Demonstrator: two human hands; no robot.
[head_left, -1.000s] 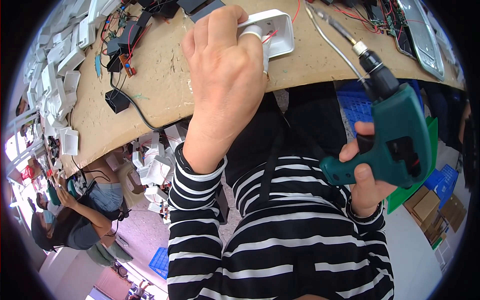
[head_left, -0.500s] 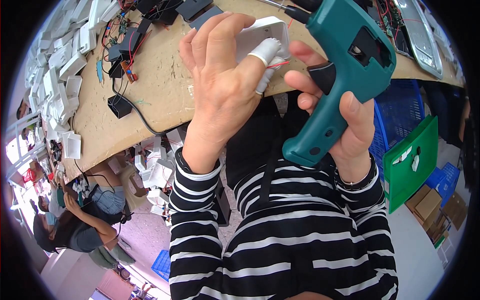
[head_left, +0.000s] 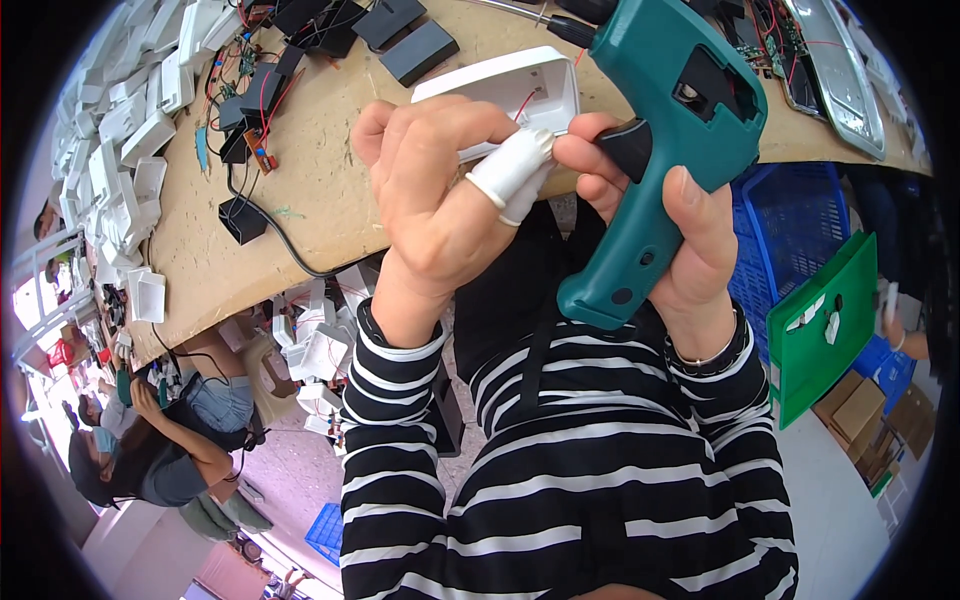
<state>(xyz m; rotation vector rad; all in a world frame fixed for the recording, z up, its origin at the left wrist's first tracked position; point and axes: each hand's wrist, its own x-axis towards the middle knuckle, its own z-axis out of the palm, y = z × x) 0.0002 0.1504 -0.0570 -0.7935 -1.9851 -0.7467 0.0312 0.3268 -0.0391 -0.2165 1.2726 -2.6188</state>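
My right hand [head_left: 695, 235] is wrapped round the handle of a green pistol-grip electric screwdriver [head_left: 690, 140], whose long metal bit [head_left: 510, 10] points to the upper left. Its index fingertip lies in front of the black trigger [head_left: 627, 150]. My left hand [head_left: 440, 200] wears white finger cots [head_left: 515, 175] on its thumb and index finger. Those two are pinched together close to the right fingertips, and what lies between them is hidden. Behind the left hand, a white plastic housing [head_left: 500, 78] rests on the table with a thin red wire [head_left: 525, 103] inside.
White housings [head_left: 150, 135] are heaped at the table's left. Black boxes [head_left: 420, 50], wires and a circuit board [head_left: 262, 150] lie beyond my left hand. A blue crate [head_left: 795, 230] and green tray [head_left: 825, 325] stand at the right. A co-worker [head_left: 175, 450] sits at lower left.
My left hand has drawn back from the housing and turned, its pinch now beside my right fingertips. The housing shows more fully. The screwdriver has shifted slightly left.
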